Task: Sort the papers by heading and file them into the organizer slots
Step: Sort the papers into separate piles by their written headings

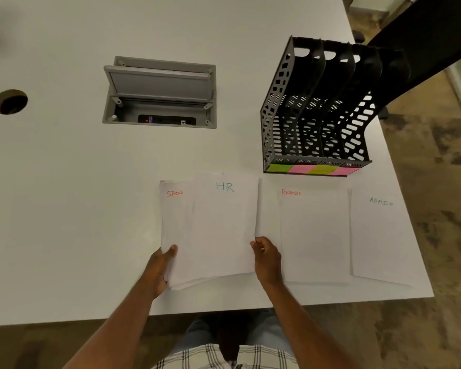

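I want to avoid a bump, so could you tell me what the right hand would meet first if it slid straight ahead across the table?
Probably the black mesh organizer; the right hand points up the bare gap between the HR sheet and FINANCE sheet.

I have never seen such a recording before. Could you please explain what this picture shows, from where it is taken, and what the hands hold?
There is no machine here. A person wears a camera on the head, so the one picture looks down at their own two hands over a white table.

The left hand holds a stack of white paper sheets; its visible heading begins "SPOR". The right hand pinches the white sheet headed "HR" on top.

Beside them lie a white sheet headed "FINANCE" and a white sheet headed "ADMIN". Behind stands a black plastic mesh organizer with empty slots and coloured sticky labels. A grey open cable box is sunk into the table.
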